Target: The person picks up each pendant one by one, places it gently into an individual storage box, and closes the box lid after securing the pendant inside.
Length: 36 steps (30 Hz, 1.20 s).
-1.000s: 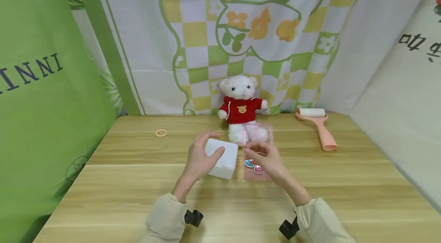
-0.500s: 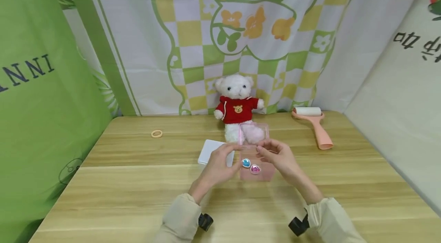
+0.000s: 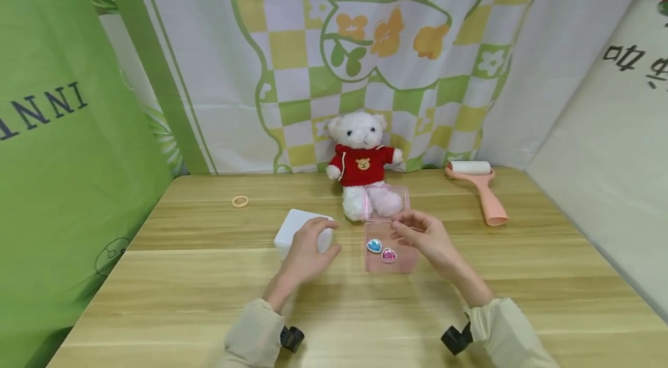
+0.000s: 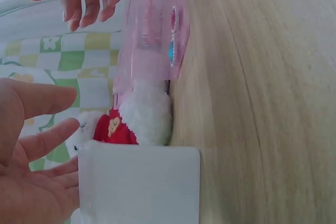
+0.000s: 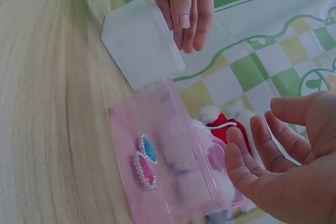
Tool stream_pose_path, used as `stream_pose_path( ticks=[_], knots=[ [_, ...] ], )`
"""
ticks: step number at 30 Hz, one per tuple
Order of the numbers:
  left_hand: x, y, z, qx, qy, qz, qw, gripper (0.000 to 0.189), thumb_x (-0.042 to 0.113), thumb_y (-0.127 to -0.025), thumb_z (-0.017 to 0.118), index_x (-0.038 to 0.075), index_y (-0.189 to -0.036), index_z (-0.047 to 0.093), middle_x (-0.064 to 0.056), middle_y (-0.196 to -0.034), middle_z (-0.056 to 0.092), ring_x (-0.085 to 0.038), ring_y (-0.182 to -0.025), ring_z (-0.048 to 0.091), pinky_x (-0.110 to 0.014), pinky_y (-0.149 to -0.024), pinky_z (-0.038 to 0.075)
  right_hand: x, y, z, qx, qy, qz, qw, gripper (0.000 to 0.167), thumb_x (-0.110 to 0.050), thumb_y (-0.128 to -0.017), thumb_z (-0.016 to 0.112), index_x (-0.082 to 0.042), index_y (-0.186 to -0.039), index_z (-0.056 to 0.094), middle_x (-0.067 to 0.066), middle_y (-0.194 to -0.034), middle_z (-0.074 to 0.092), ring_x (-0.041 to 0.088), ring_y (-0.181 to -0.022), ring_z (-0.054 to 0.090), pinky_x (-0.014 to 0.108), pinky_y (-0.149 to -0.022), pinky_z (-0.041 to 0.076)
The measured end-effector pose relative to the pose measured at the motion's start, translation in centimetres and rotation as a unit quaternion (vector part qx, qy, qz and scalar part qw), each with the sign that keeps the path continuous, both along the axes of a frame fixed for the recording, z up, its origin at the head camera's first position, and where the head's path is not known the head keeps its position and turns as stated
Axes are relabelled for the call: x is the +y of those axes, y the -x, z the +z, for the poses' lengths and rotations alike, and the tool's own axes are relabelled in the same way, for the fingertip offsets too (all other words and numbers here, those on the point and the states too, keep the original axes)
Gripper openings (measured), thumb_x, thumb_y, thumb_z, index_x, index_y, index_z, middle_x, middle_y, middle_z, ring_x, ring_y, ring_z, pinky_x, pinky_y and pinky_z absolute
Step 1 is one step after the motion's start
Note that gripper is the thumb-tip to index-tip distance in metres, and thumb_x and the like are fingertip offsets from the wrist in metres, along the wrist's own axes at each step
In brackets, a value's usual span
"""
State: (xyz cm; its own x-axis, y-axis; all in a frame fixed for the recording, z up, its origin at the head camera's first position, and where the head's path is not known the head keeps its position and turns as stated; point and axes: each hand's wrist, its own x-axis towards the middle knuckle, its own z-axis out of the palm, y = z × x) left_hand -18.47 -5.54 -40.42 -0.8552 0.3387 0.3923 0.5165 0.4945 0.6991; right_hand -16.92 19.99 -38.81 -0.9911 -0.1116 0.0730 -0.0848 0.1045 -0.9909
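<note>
In the head view my left hand (image 3: 308, 249) is at the right side of a white box (image 3: 294, 229), its fingers loosely bent over the edge. The left wrist view shows its fingers and thumb spread beside the box; whether they touch it I cannot tell. A see-through pink box (image 3: 399, 266) stands to the right with its clear lid (image 3: 387, 194) raised. One blue gem (image 3: 374, 246) and one pink gem (image 3: 388, 255), both edged with pearl-like beads, show at it, on or inside I cannot tell. My right hand (image 3: 425, 237) hovers at its right edge, fingers relaxed, holding nothing.
A white teddy bear (image 3: 362, 165) in a red top sits behind the pink box. On the wooden table (image 3: 365, 321) lie a pink-handled lint roller (image 3: 485, 197) at back right and a small beige ring (image 3: 240, 201) at back left. Curtains (image 3: 219, 66) surround the table.
My left hand reached right toward the pink box, then came back to the white box. The white box now sits further left. My right hand has shifted slightly right, off the gems.
</note>
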Motion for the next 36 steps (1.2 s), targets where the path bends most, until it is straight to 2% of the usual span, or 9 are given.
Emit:
stream_pose_path(
  ticks=[5, 8, 10, 15, 19, 23, 26, 32, 36],
  knots=[
    [0.6, 0.1, 0.6, 0.026, -0.02, 0.021, 0.9993, 0.031, 0.004, -0.077, 0.072, 0.002, -0.107, 0.066, -0.016, -0.115, 0.063, -0.032, -0.113, 0.055, -0.048, -0.097, 0.042, 0.7, 0.2, 0.3, 0.009, -0.008, -0.008, 0.9999, 0.028, -0.006, -0.094, 0.059, 0.016, -0.112, 0.053, 0.01, -0.096, 0.066, 0.015, -0.085, 0.065, 0.033, -0.079, 0.055],
    [2.0, 0.2, 0.9, 0.016, -0.052, 0.01, 0.9985, 0.033, 0.005, -0.079, 0.072, 0.0, -0.11, 0.065, -0.016, -0.114, 0.063, -0.033, -0.11, 0.057, -0.048, -0.094, 0.045, 1.3, 0.6, 0.4, 0.013, -0.015, -0.02, 0.9996, 0.032, -0.007, -0.095, 0.059, 0.017, -0.114, 0.052, 0.008, -0.095, 0.066, 0.014, -0.085, 0.065, 0.032, -0.078, 0.055],
    [3.2, 0.3, 0.6, -0.012, -0.074, -0.004, 0.9972, 0.035, 0.008, -0.08, 0.072, -0.001, -0.113, 0.064, -0.017, -0.114, 0.063, -0.034, -0.109, 0.057, -0.048, -0.091, 0.047, 1.7, 1.1, 0.4, 0.01, -0.015, -0.032, 0.9993, 0.034, -0.008, -0.095, 0.059, 0.018, -0.115, 0.051, 0.003, -0.093, 0.066, 0.012, -0.084, 0.065, 0.031, -0.077, 0.055],
    [5.5, 0.5, -1.1, -0.13, -0.1, -0.02, 0.9862, 0.054, 0.016, -0.082, 0.073, -0.002, -0.129, 0.053, -0.02, -0.125, 0.058, -0.038, -0.113, 0.056, -0.048, -0.093, 0.048, 2.7, 2.2, 0.2, -0.012, -0.014, -0.06, 0.998, 0.035, -0.01, -0.096, 0.058, 0.016, -0.118, 0.05, 0.003, -0.093, 0.064, 0.012, -0.082, 0.065, 0.029, -0.077, 0.055],
    [6.3, 0.4, -2.4, -0.215, -0.1, 0.002, 0.9714, 0.074, 0.026, -0.078, 0.079, 0.004, -0.14, 0.044, -0.018, -0.133, 0.053, -0.035, -0.114, 0.055, -0.046, -0.093, 0.047, 3.4, 2.9, -0.4, -0.03, -0.018, -0.08, 0.9961, 0.035, -0.01, -0.096, 0.057, 0.015, -0.119, 0.049, 0.008, -0.097, 0.064, 0.011, -0.082, 0.063, 0.028, -0.077, 0.054],
    [6.5, 0.4, -3.1, -0.275, -0.135, 0.0, 0.9518, 0.08, 0.024, -0.075, 0.082, 0.004, -0.141, 0.041, -0.017, -0.134, 0.05, -0.034, -0.114, 0.054, -0.046, -0.093, 0.047, 3.8, 3.5, -1.1, -0.054, -0.03, -0.094, 0.9936, 0.036, -0.01, -0.096, 0.057, 0.014, -0.122, 0.048, 0.011, -0.103, 0.063, 0.01, -0.08, 0.062, 0.029, -0.078, 0.054],
    [6.4, 0.5, -3.3, -0.289, -0.165, -0.018, 0.943, 0.079, 0.016, -0.073, 0.082, 0.001, -0.14, 0.041, -0.02, -0.132, 0.05, -0.035, -0.114, 0.053, -0.047, -0.095, 0.045, 3.9, 4.0, -1.7, -0.073, -0.035, -0.1, 0.9916, 0.037, -0.011, -0.096, 0.057, 0.013, -0.124, 0.047, 0.016, -0.109, 0.061, 0.008, -0.078, 0.062, 0.029, -0.078, 0.054],
    [6.4, 0.6, -3.8, -0.278, -0.169, -0.048, 0.9443, 0.077, 0.006, -0.073, 0.081, -0.001, -0.139, 0.041, -0.025, -0.128, 0.05, -0.037, -0.113, 0.052, -0.049, -0.098, 0.042, 3.6, 5.1, -2.7, -0.101, -0.041, -0.094, 0.9895, 0.045, -0.013, -0.097, 0.056, 0.015, -0.129, 0.044, 0.026, -0.12, 0.055, 0.006, -0.078, 0.062, 0.024, -0.074, 0.054],
    [6.4, 0.7, -3.9, -0.279, -0.165, -0.051, 0.9447, 0.077, 0.006, -0.074, 0.08, -0.001, -0.14, 0.041, -0.024, -0.126, 0.051, -0.035, -0.112, 0.052, -0.049, -0.098, 0.042, 3.6, 5.7, -3.0, -0.11, -0.032, -0.088, 0.9895, 0.044, -0.012, -0.097, 0.054, 0.017, -0.128, 0.044, 0.018, -0.111, 0.059, 0.004, -0.075, 0.06, 0.021, -0.069, 0.052]
  ],
)
